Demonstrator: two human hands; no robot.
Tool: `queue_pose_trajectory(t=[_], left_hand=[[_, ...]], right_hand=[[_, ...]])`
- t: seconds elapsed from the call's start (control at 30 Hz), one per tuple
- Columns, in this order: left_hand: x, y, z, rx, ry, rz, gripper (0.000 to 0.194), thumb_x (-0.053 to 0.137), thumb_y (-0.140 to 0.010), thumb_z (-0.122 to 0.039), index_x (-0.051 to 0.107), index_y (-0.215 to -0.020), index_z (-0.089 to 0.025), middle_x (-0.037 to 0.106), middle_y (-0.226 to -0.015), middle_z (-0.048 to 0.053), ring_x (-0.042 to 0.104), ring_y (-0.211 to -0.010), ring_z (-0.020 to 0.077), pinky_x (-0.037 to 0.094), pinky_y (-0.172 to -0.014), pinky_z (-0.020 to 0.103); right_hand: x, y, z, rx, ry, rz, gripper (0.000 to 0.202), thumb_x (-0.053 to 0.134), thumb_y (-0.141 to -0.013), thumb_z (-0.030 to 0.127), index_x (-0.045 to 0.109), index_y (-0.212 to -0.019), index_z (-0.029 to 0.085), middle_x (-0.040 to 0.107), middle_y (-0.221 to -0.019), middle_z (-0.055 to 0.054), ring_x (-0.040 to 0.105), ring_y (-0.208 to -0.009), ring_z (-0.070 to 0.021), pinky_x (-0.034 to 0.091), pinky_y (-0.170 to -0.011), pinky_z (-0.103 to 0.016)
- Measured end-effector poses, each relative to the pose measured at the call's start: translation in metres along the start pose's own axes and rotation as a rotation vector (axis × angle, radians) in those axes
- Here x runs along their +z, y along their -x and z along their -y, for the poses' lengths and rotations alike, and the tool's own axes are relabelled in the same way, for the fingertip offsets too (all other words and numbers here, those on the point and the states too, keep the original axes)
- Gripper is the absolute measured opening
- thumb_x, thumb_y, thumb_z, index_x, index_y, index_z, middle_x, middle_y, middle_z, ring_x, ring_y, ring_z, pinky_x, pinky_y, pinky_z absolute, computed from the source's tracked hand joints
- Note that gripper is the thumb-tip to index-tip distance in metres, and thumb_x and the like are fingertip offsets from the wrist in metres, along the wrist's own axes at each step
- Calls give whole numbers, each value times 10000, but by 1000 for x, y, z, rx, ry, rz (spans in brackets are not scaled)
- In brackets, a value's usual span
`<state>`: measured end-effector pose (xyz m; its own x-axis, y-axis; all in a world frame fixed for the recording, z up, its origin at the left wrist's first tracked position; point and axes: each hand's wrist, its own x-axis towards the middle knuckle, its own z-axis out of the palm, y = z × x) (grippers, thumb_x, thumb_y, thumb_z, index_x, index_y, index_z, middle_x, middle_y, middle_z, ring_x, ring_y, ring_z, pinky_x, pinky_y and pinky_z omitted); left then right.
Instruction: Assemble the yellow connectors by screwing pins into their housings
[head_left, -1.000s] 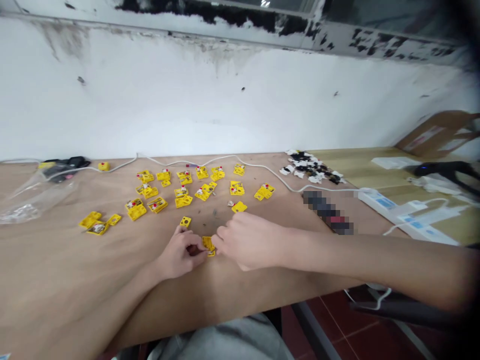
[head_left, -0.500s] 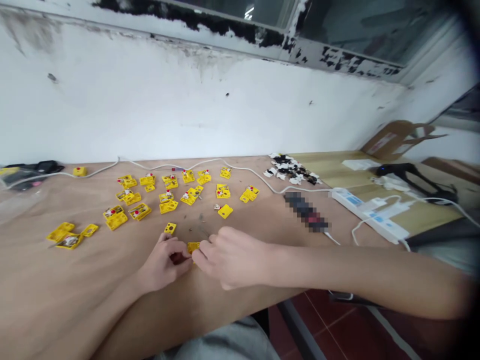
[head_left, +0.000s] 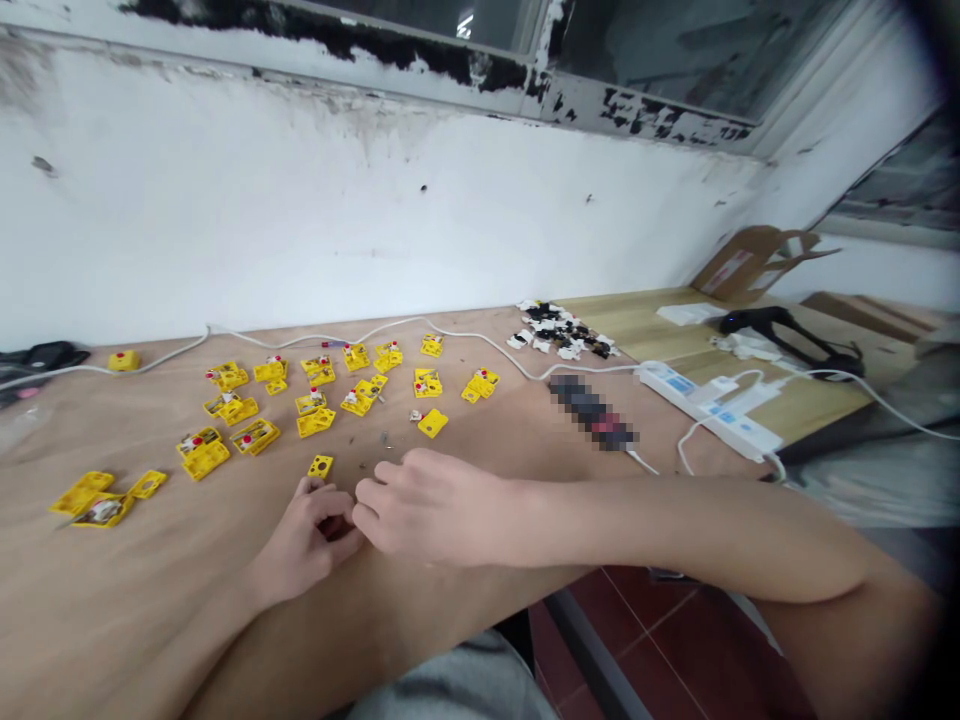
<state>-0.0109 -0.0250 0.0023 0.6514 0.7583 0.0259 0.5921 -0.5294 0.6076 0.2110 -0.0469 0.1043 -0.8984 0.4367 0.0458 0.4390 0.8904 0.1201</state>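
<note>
My left hand (head_left: pixel 311 535) is closed at the front of the table, thumb and fingers pinching. Against its fingertips lies my right hand (head_left: pixel 427 510), closed with curled fingers. A small yellow plastic case half showed between them a moment ago; the right hand now covers it. Whatever the right fingers hold is hidden. Just beyond the left fingers rests a yellow cover with round holes (head_left: pixel 321 466). Small metal bits (head_left: pixel 386 440) lie behind the right hand. A plain yellow piece (head_left: pixel 433 423) sits farther back, beside a small white part with red (head_left: pixel 415 416).
Several opened yellow cases (head_left: pixel 206 460) with red and white parts fill the table's left and middle. A black-and-white pile (head_left: pixel 562 330) lies behind a blurred dark object (head_left: pixel 589 412). A white power strip (head_left: pixel 709 410) is at right. A white cable (head_left: pixel 480 340) runs along the back.
The view has swung a little to the right, so things appear farther left. The right hand has turned over the yellow case and hides it. Both hands stay together.
</note>
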Motion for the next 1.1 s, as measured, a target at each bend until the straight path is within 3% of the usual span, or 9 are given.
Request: queue_pose_trajectory(t=[0.13,0.23,0.43,0.57,0.67,0.8,0.87,0.97,1.1], left_hand=[[-1,-1,-1,-17,-35,33,251,581,-861,-299,573,-639,-183,562,-613,-29,478,-666,141,357,-815,330],[0,-1,-1,-38,-25,22,235,583,-863,-298,588,-657,-184,580,-618,-31,476,-671,140,341,-830,336],[3,0,2,-38,-44,4,221,594,-870,-311,595,-689,-184,581,-607,-50,479,-627,112,338,-857,330],[4,0,1,-40,-44,-14,250,606,-864,-311,572,-656,-178,576,-592,-60,489,-602,95,342,-865,319],[3,0,1,-30,-31,-20,227,604,-865,-296,589,-670,-180,579,-601,-58,494,-600,92,340,-868,324],[2,2,1,-3,-22,-18,147,605,-860,-275,641,-741,-197,575,-621,-62,493,-594,90,339,-876,339],[2,2,1,-6,-16,-18,101,607,-855,-268,659,-793,-208,565,-618,-66,488,-585,93,346,-871,343],[3,2,0,-17,-14,-9,85,593,-857,-258,661,-832,-213,549,-612,-68,481,-575,96,360,-861,341],[3,2,-3,-1,-57,7,103,561,-873,-245,635,-812,-206,540,-609,-61,481,-580,105,367,-850,341]], right_hand=[[-4,-7,-2,8,-10,116,60,644,-872,126,644,-813,137,689,-770,-58,634,-672,-205,308,-491,-319],[-5,-13,-3,38,-68,167,153,737,-823,272,678,-758,147,717,-742,-55,668,-678,-227,341,-510,-325],[9,-20,-9,228,-85,215,217,592,-931,257,746,-802,175,739,-713,-83,702,-677,-250,379,-554,-307],[17,-2,-23,322,-27,100,426,458,-1022,334,720,-745,143,725,-690,-110,699,-653,-279,381,-585,-328],[29,25,-35,481,-181,-30,421,453,-1024,444,701,-822,171,743,-800,-84,698,-720,-241,384,-619,-302],[72,66,-37,701,-461,-196,202,601,-962,409,696,-924,234,734,-938,-11,676,-859,-195,431,-719,-281],[99,83,-33,757,-530,-287,191,608,-959,397,702,-915,237,714,-949,-17,657,-893,-195,458,-777,-298],[132,99,-25,784,-504,-387,185,609,-956,387,720,-920,243,677,-1006,-46,628,-945,-214,469,-880,-359],[149,105,-20,844,-414,-456,220,633,-928,421,712,-1046,253,639,-1112,-72,592,-1031,-251,465,-939,-411]])
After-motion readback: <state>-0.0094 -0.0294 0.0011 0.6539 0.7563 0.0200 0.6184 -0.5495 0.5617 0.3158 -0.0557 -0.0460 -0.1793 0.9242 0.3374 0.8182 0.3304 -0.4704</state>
